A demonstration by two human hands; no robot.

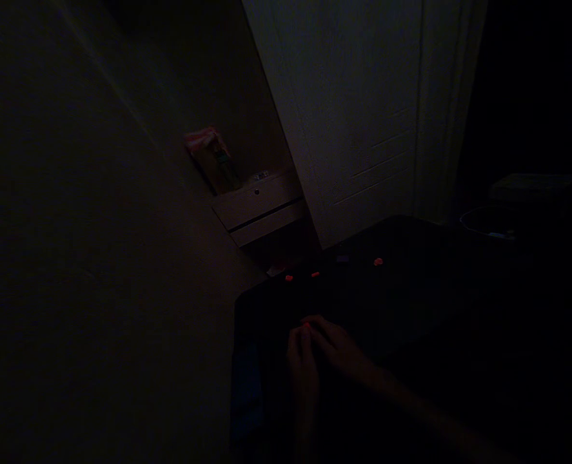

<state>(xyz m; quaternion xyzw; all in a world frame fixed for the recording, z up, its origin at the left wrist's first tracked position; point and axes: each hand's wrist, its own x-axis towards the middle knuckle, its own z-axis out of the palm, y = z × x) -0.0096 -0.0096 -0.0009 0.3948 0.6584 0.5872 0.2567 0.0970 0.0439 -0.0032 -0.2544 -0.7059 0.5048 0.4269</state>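
Note:
The view is very dark. My left hand (302,354) and my right hand (333,341) meet over a dark table (363,303). A small bright orange-red piece (307,325) shows between their fingertips; its kind is too dark and small to make out. Fingers of both hands are bent and pressed in around it. Beyond the hands, on the table, lie an orange lump (289,278), a short orange bar-like piece (315,274) and an orange cluster (378,261). A dull purple block (342,259) sits near the table's far edge.
A plain wall (97,290) borders the table on the left. Behind stand a pale door-like panel (353,116) and a drawer unit (266,209) with a packet (211,154) on top. A dim blue item (246,393) lies along the left edge.

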